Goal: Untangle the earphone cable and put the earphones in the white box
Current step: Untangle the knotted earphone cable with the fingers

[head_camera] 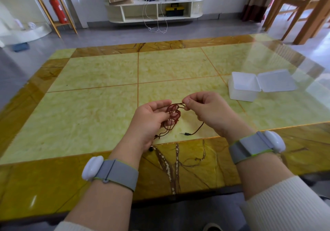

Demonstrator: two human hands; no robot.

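A dark red earphone cable (173,113) hangs in a tangle of loops between my two hands, just above the table. My left hand (151,121) holds the bundle with the loops draped over its curled fingers. My right hand (205,109) pinches a strand at the top of the tangle between thumb and forefinger. The cable's plug end (185,133) trails down and lies on the tabletop. A dark earbud (151,148) dangles below my left palm. The white box (244,87) stands open to the right, its lid (276,81) folded flat beside it.
The table (107,91) has a green and yellow stone top with a brown border. Wooden chairs (303,10) stand at the far right. A low white shelf (155,9) with cables and a cardboard box lines the back wall.
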